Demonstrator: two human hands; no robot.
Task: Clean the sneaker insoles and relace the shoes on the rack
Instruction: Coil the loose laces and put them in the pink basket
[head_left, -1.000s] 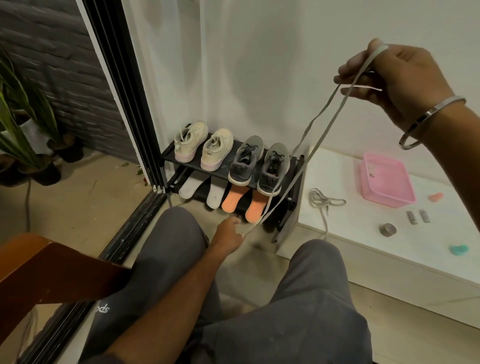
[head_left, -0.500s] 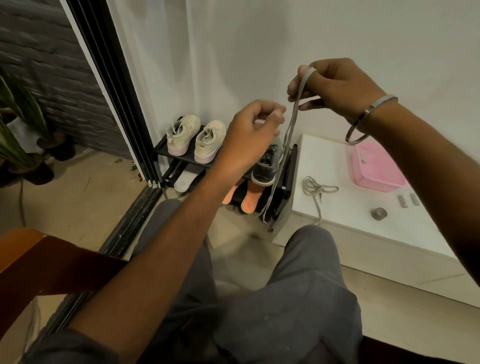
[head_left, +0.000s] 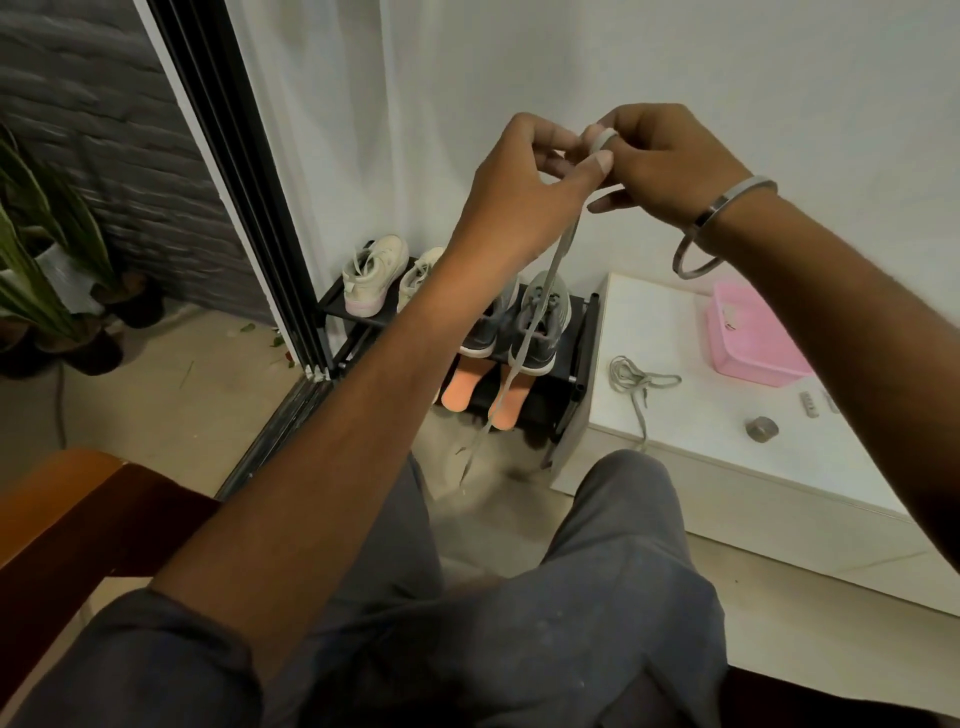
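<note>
Right, both your hands are up in the middle of the frame, close together in front of the white wall. Your right hand (head_left: 670, 161) has the grey lace (head_left: 540, 322) looped over a fingertip and pinched there, fingers curled round it. Your left hand (head_left: 524, 192) is touching it, thumb and fingers curled in and pinching the same lace just beside the loop. From that pinch the lace hangs straight down through the centre of the frame, its loose end dangling above the floor between your knees.

Behind the lace, at centre, sits the black shoe rack (head_left: 584, 338). On its top shelf you have the cream sneakers (head_left: 374, 278) on the left and the grey sneakers (head_left: 540, 332) on the right, partly hidden by your left forearm. On the lower shelf lie the orange insoles (head_left: 462, 387), side by side under the grey pair.

To the right of the rack is a low white cabinet (head_left: 701, 415). A second lace (head_left: 639, 379) lies bunched on its near left edge, one end trailing over the front. Further right sits a pink tub (head_left: 753, 343), with a small round metal piece (head_left: 762, 429) nearer you.

A metal bangle (head_left: 722, 228) hangs on your right wrist. Potted plants (head_left: 47, 270) stand at the far left.
</note>
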